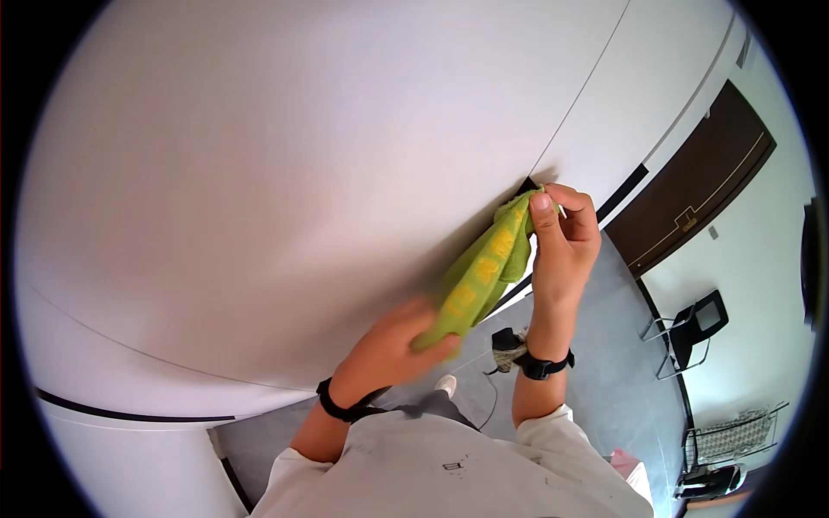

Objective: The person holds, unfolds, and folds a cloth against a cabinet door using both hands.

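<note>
A green cloth (pixel 484 268) with yellow lettering is stretched between my two hands, in front of a large white panel (pixel 259 155). My right hand (pixel 566 229) pinches its upper end between thumb and fingers, close to a black strip at the panel's edge. Lower down, my left hand (pixel 393 345) grips the other end; its fingers are slightly blurred and partly hidden. Both wrists wear black bands.
A brown door (pixel 708 181) stands at the upper right. Below it are a black chair (pixel 695 328) by the wall and a rack with a patterned cloth (pixel 734 436). A dark object with a cable (pixel 508 350) lies on the grey floor (pixel 604 380).
</note>
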A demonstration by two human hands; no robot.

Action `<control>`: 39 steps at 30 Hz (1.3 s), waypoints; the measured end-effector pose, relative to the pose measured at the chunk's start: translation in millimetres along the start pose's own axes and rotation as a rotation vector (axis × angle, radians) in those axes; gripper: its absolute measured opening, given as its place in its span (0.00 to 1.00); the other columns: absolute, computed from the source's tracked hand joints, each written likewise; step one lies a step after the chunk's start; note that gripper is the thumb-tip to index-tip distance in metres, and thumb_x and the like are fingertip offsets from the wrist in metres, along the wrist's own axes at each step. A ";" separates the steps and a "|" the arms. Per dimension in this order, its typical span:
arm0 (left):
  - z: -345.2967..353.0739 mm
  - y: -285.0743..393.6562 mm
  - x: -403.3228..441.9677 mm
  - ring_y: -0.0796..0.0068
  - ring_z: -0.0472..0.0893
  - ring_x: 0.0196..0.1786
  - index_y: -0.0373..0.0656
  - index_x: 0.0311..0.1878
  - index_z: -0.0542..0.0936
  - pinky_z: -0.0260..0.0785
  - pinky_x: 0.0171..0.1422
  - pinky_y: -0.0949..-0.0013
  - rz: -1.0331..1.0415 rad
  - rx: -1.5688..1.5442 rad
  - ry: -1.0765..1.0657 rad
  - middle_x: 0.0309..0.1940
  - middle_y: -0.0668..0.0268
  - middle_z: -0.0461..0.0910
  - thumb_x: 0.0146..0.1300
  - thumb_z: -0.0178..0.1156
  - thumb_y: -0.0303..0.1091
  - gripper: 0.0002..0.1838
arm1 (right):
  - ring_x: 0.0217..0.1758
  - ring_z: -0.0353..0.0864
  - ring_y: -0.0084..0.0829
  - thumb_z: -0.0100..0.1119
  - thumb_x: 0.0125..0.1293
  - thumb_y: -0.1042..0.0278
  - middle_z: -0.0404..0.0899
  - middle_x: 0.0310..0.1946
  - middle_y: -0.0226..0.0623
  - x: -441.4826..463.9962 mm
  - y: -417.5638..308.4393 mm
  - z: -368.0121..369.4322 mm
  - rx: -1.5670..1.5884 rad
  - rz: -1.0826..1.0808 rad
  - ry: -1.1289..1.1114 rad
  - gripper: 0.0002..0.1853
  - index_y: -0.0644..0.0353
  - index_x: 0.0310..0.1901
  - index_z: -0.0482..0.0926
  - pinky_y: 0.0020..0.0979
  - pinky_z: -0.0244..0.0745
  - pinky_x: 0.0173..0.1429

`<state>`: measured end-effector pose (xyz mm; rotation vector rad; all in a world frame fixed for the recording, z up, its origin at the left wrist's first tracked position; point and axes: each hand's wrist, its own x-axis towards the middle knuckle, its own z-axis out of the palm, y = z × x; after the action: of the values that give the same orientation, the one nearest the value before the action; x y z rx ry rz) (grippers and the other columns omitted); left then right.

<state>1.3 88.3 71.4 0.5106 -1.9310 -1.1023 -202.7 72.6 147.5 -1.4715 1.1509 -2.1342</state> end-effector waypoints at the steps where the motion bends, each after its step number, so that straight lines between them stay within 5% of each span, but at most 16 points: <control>1: 3.5 -3.0 -1.2 0.67 0.71 0.30 0.38 0.39 0.78 0.65 0.35 0.67 0.005 -0.024 0.060 0.29 0.62 0.72 0.58 0.63 0.30 0.08 | 0.38 0.74 0.18 0.64 0.62 0.72 0.77 0.36 0.30 -0.9 0.7 -1.6 0.001 -0.012 0.019 0.08 0.62 0.40 0.76 0.20 0.71 0.39; 6: -0.9 -19.1 -14.0 0.67 0.73 0.33 0.37 0.41 0.78 0.66 0.38 0.69 0.007 -0.121 0.127 0.32 0.61 0.75 0.58 0.62 0.27 0.09 | 0.39 0.75 0.19 0.64 0.62 0.73 0.77 0.38 0.31 -5.5 -0.2 1.5 0.095 0.063 0.042 0.08 0.63 0.40 0.75 0.21 0.71 0.41; 14: 9.0 -6.9 -19.2 0.67 0.76 0.38 0.35 0.45 0.77 0.68 0.44 0.70 0.014 -0.137 0.119 0.38 0.60 0.78 0.58 0.62 0.26 0.12 | 0.41 0.74 0.20 0.63 0.61 0.79 0.75 0.41 0.34 -18.2 10.6 19.1 0.022 -0.250 0.142 0.07 0.64 0.40 0.75 0.20 0.71 0.42; 22: 17.4 -12.9 -31.3 0.73 0.76 0.36 0.34 0.45 0.77 0.68 0.42 0.72 -0.104 -0.230 0.237 0.37 0.62 0.79 0.58 0.62 0.26 0.12 | 0.30 0.77 0.24 0.68 0.54 0.78 0.75 0.36 0.39 -20.4 10.1 23.4 -0.477 -0.507 0.203 0.09 0.64 0.35 0.77 0.22 0.73 0.29; 32: 14.6 -19.9 -38.4 0.75 0.76 0.36 0.35 0.43 0.76 0.68 0.43 0.72 -0.076 -0.170 0.453 0.35 0.63 0.78 0.59 0.61 0.25 0.10 | 0.33 0.77 0.23 0.68 0.55 0.79 0.75 0.37 0.39 -2.3 -1.3 8.1 -0.163 -0.329 -0.018 0.07 0.64 0.34 0.78 0.21 0.74 0.31; 36: -0.9 -25.3 -47.6 0.78 0.75 0.38 0.37 0.44 0.76 0.68 0.43 0.73 -0.303 0.014 0.308 0.34 0.67 0.77 0.62 0.61 0.33 0.11 | 0.38 0.76 0.25 0.66 0.56 0.81 0.75 0.39 0.39 0.8 14.3 11.1 -0.147 -0.333 -0.043 0.05 0.65 0.34 0.79 0.23 0.77 0.37; 39: 16.3 -18.3 -55.9 0.83 0.73 0.38 0.38 0.44 0.76 0.67 0.42 0.74 -0.308 -0.191 0.467 0.33 0.70 0.76 0.64 0.61 0.37 0.13 | 0.37 0.77 0.26 0.65 0.59 0.79 0.74 0.40 0.39 -5.0 8.3 11.7 -0.201 -0.350 0.023 0.04 0.68 0.33 0.78 0.24 0.78 0.38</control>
<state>18.8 124.8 25.7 0.8907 -1.3565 -1.2161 -191.8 65.4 139.9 -1.8602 1.2212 -2.3185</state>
